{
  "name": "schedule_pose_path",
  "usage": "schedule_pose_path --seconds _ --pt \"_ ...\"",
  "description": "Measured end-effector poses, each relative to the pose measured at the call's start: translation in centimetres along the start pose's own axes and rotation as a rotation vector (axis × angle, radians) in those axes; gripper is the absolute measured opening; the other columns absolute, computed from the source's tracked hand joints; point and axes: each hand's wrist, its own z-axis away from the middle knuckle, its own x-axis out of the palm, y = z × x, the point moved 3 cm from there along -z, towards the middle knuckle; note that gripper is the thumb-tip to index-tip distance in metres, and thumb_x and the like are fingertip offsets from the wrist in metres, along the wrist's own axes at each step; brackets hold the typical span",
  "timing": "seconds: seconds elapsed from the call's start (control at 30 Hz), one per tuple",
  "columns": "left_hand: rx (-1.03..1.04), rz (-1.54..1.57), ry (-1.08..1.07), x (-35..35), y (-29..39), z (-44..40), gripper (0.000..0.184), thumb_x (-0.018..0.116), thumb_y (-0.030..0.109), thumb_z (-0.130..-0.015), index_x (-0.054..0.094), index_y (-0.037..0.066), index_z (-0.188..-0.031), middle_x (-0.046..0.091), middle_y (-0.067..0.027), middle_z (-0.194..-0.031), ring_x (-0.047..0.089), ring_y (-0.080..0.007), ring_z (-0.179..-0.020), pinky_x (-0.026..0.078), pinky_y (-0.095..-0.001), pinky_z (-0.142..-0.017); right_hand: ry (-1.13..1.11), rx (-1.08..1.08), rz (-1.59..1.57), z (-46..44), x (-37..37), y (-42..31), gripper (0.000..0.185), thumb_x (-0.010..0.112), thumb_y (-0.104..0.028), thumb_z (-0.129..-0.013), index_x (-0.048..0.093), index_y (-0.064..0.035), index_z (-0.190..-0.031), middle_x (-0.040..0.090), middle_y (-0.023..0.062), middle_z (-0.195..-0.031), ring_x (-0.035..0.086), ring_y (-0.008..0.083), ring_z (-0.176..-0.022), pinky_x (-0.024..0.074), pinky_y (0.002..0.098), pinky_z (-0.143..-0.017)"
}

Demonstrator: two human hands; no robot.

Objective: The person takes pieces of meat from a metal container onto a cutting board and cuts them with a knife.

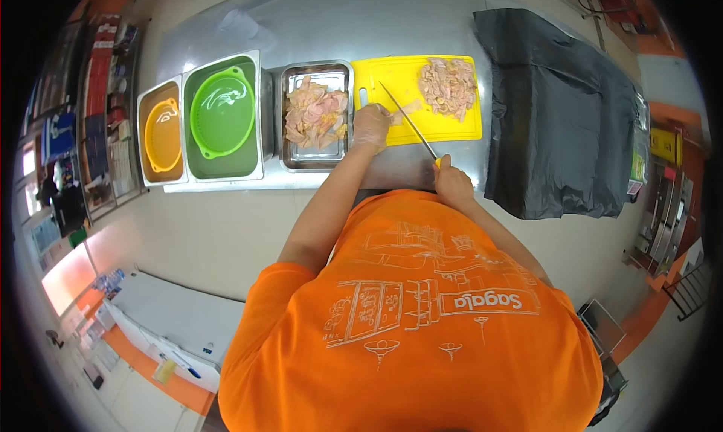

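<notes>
My right hand (453,180) is wrapped round the yellow handle of a kitchen knife (407,117). Its long blade slants up and left across the yellow cutting board (444,130). At the board's left end my left hand (370,128), in a clear plastic glove, has its fingers curled on a small strip of raw chicken (407,109) beside the blade. Chopped raw chicken (448,87) is heaped at the board's upper right. Left of the board, larger pieces of raw chicken (315,114) lie in a steel tray (310,158).
Further left, a green basket (193,119) and an orange basket (150,138) sit in the two basins of a steel sink (261,116). Black plastic sheeting (553,123) covers something bulky at the right. A white chest-like unit (177,304) stands behind me on the left.
</notes>
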Motion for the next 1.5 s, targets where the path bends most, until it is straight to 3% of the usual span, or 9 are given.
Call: schedule_pose_path --seconds 0.27,0.53,0.67,0.83,0.97,1.07,1.17,1.27,1.5 --pt "-0.061 -0.01 -0.037 0.4 -0.6 0.5 0.032 0.084 0.034 -0.082 0.077 0.003 -0.088 0.074 -0.021 -0.09 0.073 -0.0366 -0.086 0.056 -0.0426 -0.082 0.011 -0.064 0.005 -8.5 -1.0 -3.7 0.038 0.046 -0.035 -0.107 0.048 0.0018 -0.114 0.071 0.0281 -0.088 0.071 0.0469 -0.084 0.0556 0.057 -0.076" --pt "-0.208 0.043 -0.329 0.4 -2.2 -1.5 0.047 0.083 0.049 -0.08 0.078 0.003 -0.092 0.075 -0.0182 -0.086 0.074 -0.0315 -0.084 0.056 -0.0431 -0.076 -0.054 -0.035 -0.108 -0.1 -1.2 4.8 0.038 0.05 -0.039 -0.105 0.049 -0.0028 -0.115 0.07 0.0306 -0.088 0.068 0.052 -0.084 0.0521 0.0607 -0.075" --pt "0.196 -0.166 -0.301 1.8 -0.3 -3.3 0.05 0.076 0.048 -0.086 0.076 -0.002 -0.088 0.075 -0.0141 -0.08 0.073 -0.0241 -0.076 0.056 -0.0359 -0.074 0.044 0.022 -0.117 3.4 -1.5 8.7 0.034 0.052 -0.035 -0.105 0.049 -0.0023 -0.115 0.069 0.0311 -0.084 0.067 0.0527 -0.081 0.0511 0.0624 -0.071" --pt "0.168 0.266 -0.392 -1.3 7.4 -2.8 0.051 0.067 0.044 -0.095 0.074 -0.006 -0.102 0.075 -0.017 -0.087 0.072 -0.0237 -0.074 0.055 -0.0353 -0.073 0.142 0.011 -0.212 3.4 -5.1 5.9 0.032 0.053 -0.032 -0.105 0.048 -0.0017 -0.115 0.069 0.0316 -0.082 0.066 0.0535 -0.079 0.051 0.062 -0.07" --pt "0.236 0.188 -0.4 -1.8 5.2 -3.0 0.058 0.058 0.048 -0.1 0.068 -0.006 -0.12 0.075 -0.0171 -0.102 0.072 -0.0243 -0.086 0.054 -0.0355 -0.081 0.186 -0.045 -0.248 1.9 -4.4 3.9 0.032 0.053 -0.032 -0.105 0.048 -0.0018 -0.115 0.068 0.0316 -0.081 0.066 0.0533 -0.077 0.0507 0.0621 -0.069" --pt "0.174 0.191 -0.347 -1.6 1.4 -1.4 0.054 0.057 0.046 -0.099 0.07 -0.001 -0.12 0.07 -0.0271 -0.117 0.066 -0.0395 -0.113 0.049 -0.0441 -0.1 0.11 -0.084 -0.237 1.0 -2.7 3.4 0.033 0.053 -0.033 -0.105 0.048 -0.002 -0.115 0.068 0.0315 -0.08 0.066 0.0528 -0.077 0.051 0.0623 -0.068" --pt "0.294 0.022 -0.324 -0.7 -2.6 1.1 0.052 0.061 0.044 -0.096 0.07 -0.002 -0.12 0.071 -0.0257 -0.117 0.067 -0.0404 -0.11 0.05 -0.0434 -0.099 0.036 -0.071 -0.183 0.8 -1.1 3.5 0.035 0.053 -0.035 -0.105 0.048 -0.0024 -0.115 0.068 0.0313 -0.079 0.067 0.0527 -0.076 0.052 0.0623 -0.067" --pt "0.18 -0.025 -0.363 -4.4 -2.5 5.4 0.046 0.067 0.039 -0.093 0.072 -0.002 -0.113 0.074 -0.0231 -0.103 0.072 -0.0368 -0.094 0.055 -0.0417 -0.087 0.013 -0.037 -0.17 0.5 -0.1 4.3 0.038 0.053 -0.039 -0.104 0.048 -0.0035 -0.116 0.068 0.0318 -0.082 0.068 0.0526 -0.078 0.0534 0.0619 -0.07" --pt "-0.031 -0.269 0.057 -11.5 -11.5 6.2 0.035 0.073 0.037 -0.087 0.077 0.003 -0.085 0.073 -0.0218 -0.086 0.072 -0.0383 -0.085 0.056 -0.0455 -0.08 0.131 0.067 -0.08 -0.2 -2.2 6.2 0.037 0.051 -0.039 -0.106 0.047 -0.0039 -0.116 0.068 0.0332 -0.086 0.067 0.0539 -0.08 0.0517 0.0628 -0.072"
